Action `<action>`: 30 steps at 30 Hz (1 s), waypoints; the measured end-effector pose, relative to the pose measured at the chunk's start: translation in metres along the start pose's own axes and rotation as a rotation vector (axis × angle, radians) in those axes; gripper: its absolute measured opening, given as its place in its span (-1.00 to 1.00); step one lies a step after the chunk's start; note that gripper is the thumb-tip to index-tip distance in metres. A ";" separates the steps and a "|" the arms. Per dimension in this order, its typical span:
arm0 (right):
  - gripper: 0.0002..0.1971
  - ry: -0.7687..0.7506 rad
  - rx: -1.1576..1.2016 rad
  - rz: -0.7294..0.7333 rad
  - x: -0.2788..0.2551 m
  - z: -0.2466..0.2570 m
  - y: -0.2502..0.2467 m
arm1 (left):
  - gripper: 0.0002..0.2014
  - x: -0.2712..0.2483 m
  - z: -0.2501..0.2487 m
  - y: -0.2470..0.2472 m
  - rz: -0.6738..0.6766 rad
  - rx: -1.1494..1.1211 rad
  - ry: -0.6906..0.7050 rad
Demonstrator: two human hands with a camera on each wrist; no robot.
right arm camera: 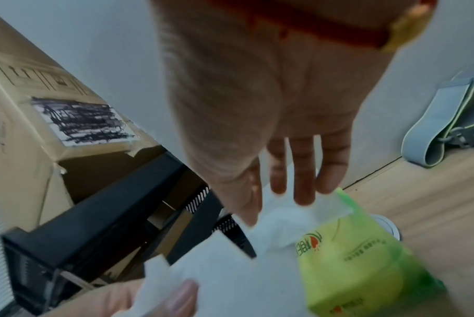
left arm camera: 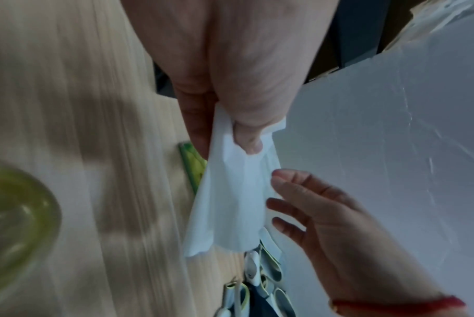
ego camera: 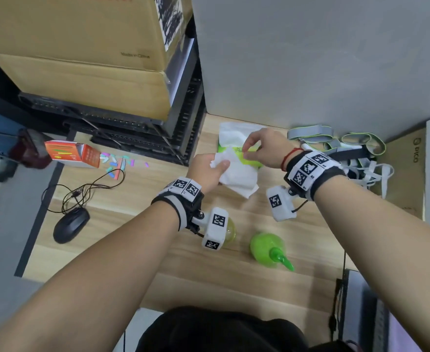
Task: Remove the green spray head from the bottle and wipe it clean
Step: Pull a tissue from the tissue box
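The green spray head (ego camera: 268, 247) lies by itself on the wooden table (ego camera: 158, 262), its nozzle pointing toward the front edge. The yellow-green bottle (ego camera: 231, 231) stands left of it, mostly hidden behind my left wrist camera; its blurred round top (left arm camera: 16, 206) shows in the left wrist view. My left hand (ego camera: 220, 165) pinches a white tissue (ego camera: 238, 177) between thumb (left arm camera: 248, 139) and fingers, and the sheet (left arm camera: 230, 203) hangs loose. My right hand (ego camera: 249, 148) hovers over the green tissue pack (right arm camera: 352, 257) with straight fingers (right arm camera: 302, 184), holding nothing.
A black mouse (ego camera: 70, 224) with its cable lies at the left. An orange box (ego camera: 74, 152) and small coloured pieces sit behind it. Cardboard boxes (ego camera: 81, 59) on a black rack (ego camera: 132, 123) block the back left. Grey straps (ego camera: 335, 143) are piled at the right by the wall.
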State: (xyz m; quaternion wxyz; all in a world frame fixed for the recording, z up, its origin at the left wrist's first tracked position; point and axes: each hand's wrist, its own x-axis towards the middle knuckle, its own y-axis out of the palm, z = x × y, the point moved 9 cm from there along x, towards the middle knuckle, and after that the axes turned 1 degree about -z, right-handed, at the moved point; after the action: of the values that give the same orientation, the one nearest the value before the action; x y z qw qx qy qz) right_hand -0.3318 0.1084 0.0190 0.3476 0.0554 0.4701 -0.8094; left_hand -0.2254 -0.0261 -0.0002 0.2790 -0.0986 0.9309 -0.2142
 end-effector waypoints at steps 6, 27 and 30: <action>-0.60 0.142 -0.148 -0.012 0.033 -0.021 -0.004 | -0.68 0.001 0.033 -0.010 -0.014 -0.021 -0.114; -0.90 -0.078 -0.075 -0.048 -0.111 0.059 -0.019 | -0.23 -0.052 -0.052 0.024 0.391 -0.821 -0.265; -0.84 -0.088 0.028 0.005 -0.125 0.053 -0.006 | -0.53 -0.072 -0.051 0.035 0.439 -0.530 -0.153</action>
State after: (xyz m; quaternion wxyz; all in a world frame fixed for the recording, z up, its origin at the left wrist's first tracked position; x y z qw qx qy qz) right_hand -0.2289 0.1320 0.1041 0.3693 0.0259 0.4428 -0.8166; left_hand -0.1970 0.0448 0.0565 0.3521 0.0188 0.9295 0.1081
